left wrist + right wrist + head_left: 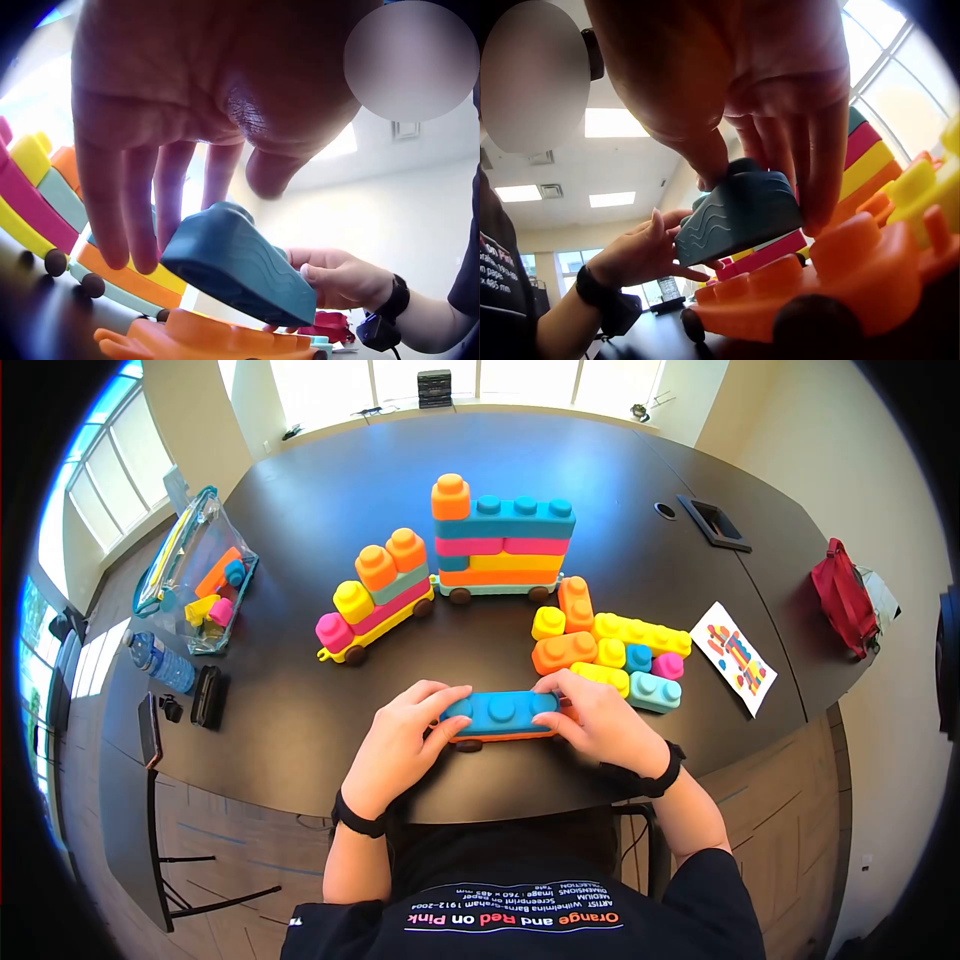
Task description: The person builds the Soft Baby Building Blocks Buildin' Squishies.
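Observation:
A long blue building block (503, 711) with rounded studs on top and wavy lines on its side spans the gap between my two hands. My left hand (402, 735) grips its left end, thumb in front and fingers behind. At the opposite end my right hand (603, 722) pinches it the same way. Right under the block is an orange wheeled base (802, 281) with studs and dark wheels. In the left wrist view, the block's underside shows above the orange base (217, 337).
Ahead stand two joined block wagons, a tall one (505, 545) and a stepped one (380, 600). Loose blocks (610, 651) lie to the right, beside a picture card (735, 658). On the left are a clear bag (195, 575), a water bottle (160, 662) and a black case (207, 698).

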`<state>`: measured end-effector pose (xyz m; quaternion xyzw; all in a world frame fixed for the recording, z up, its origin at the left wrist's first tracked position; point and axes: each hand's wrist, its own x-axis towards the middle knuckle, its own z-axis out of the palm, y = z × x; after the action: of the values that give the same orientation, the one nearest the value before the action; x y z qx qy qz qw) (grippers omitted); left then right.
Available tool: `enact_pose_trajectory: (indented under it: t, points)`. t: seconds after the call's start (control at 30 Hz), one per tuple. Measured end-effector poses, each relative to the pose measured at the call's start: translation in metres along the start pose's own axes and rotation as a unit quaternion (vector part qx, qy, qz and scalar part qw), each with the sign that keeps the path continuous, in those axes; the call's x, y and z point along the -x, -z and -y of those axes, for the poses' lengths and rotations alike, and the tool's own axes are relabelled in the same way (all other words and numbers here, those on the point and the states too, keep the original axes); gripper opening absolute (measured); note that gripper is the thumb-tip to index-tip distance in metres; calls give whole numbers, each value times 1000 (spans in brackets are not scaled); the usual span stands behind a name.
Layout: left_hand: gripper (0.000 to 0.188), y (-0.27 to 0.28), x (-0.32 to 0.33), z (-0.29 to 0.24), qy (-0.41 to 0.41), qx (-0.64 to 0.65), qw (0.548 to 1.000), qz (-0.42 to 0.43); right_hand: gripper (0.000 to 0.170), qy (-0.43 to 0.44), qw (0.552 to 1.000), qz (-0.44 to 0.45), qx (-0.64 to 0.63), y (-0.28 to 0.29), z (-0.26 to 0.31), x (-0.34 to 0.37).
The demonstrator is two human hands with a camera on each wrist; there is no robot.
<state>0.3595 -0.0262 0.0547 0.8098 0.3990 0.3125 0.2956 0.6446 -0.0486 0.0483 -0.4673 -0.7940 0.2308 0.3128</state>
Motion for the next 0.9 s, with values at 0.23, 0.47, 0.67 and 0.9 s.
enact_pose_trajectory:
  t: [0.23, 0.47, 0.67, 0.9]
  points:
    - [31, -9, -1, 9, -11, -71, 997, -13, 31, 17, 997, -10, 70, -10, -6, 2]
    - [30, -9, -4, 4, 6, -91, 996, 15, 30, 2, 998, 2, 68, -5, -5, 0]
    - [41, -15, -5, 6, -28, -79, 996, 7, 31, -3, 998, -5, 62, -4, -7, 2]
    - [43, -14, -6, 1, 18, -68, 997, 16, 32, -10, 999, -3, 49, -5, -9, 3]
